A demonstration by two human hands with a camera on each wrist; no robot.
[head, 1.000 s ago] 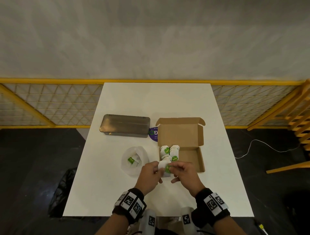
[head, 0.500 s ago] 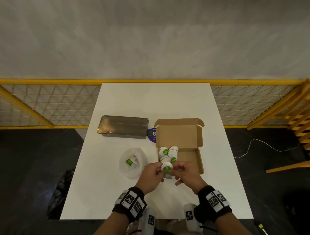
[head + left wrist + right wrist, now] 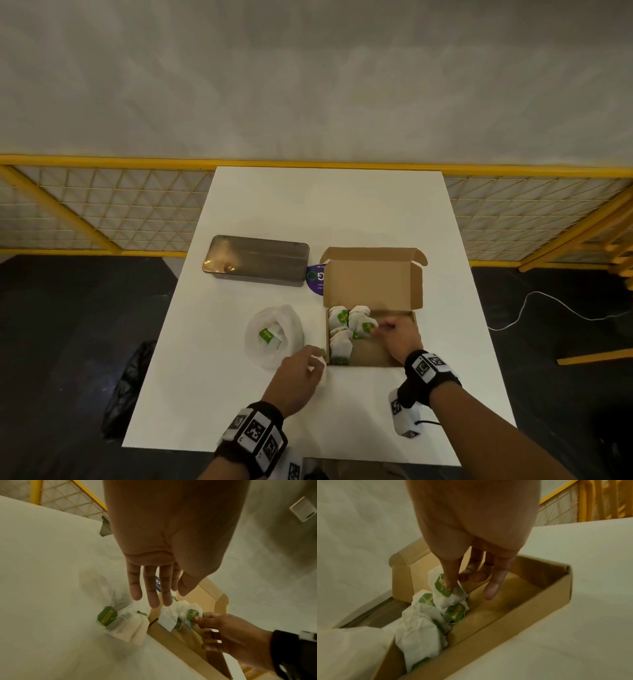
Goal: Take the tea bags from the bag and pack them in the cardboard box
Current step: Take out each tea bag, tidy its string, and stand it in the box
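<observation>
the tea bags look very light, soft and easy to crush, so i think the green tag or the top fold is the best place to hold. the right hand [image 3: 467,577] pinches one tea bag [image 3: 448,595] by its tag inside the cardboard box [image 3: 404,356], beside the others. the left hand [image 3: 154,574] is empty with straight fingers, above the plastic bag [image 3: 287,318] with tea bags left. a metal tin [image 3: 255,259] lies well apart; only the box wall stands between.

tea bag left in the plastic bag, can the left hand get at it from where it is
Probably yes. The left hand is open and holds nothing, just beside the plastic bag, whose mouth lies open with the tea bag showing. Nothing stands between them.
</observation>
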